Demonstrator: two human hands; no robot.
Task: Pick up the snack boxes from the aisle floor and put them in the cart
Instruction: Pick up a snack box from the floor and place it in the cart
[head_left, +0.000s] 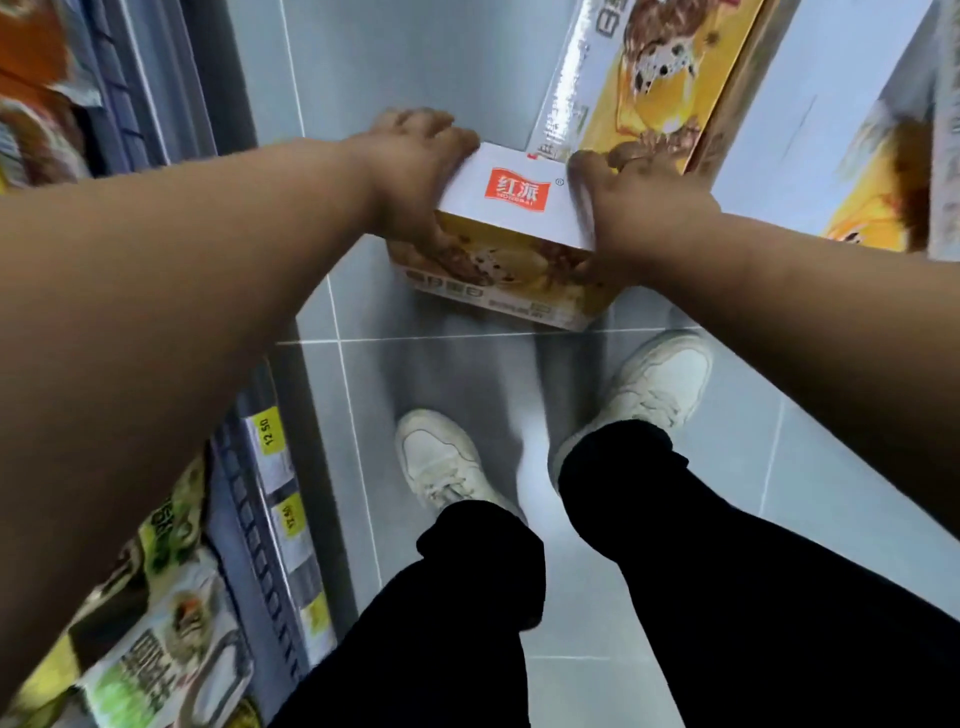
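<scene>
Over floor (467, 374) beside shelf (270, 467): left hand (415, 171), right hand (644, 208) grip snack box (519, 228) edges.

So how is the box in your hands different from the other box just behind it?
The left hand and right hand grip the held box at its sides; no hand grips the box behind. The held box shows a white face with a red logo on top; the box behind shows its yellow picture face. Both have yellow printing with a biscuit picture.
</scene>
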